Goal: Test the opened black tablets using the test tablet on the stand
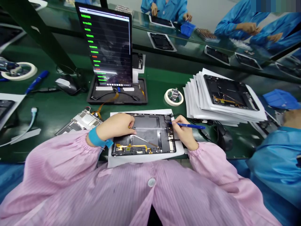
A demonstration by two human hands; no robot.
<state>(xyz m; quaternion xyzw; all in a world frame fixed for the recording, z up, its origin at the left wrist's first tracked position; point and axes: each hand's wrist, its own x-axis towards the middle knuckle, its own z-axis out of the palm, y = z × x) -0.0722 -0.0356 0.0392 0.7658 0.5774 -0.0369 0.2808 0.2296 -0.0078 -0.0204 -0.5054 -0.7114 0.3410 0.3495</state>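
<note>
An opened tablet shell [147, 122] lies on white paper [122, 160] in front of me, with orange ribbon cables along its near edge. My left hand [118, 124] rests over its left side, fingers pinched at the left end of a narrow pale strip [150, 128] that stretches across the shell. In my right hand [184, 133] is a slim blue pen-shaped tool [192, 126], gripped at the shell's right edge near a small circuit board [169, 133]. The tool's working tip is too small to make out. A blue band [97, 137] circles my left wrist.
Behind the shell, a lit screen [110, 47] stands in a black tray [117, 99]. A tape roll [174, 97] and stacked paper with another tablet shell [230, 91] sit to the right. Metal-backed parts [82, 120] lie left. A co-worker's blue sleeve [275, 157] is close at right.
</note>
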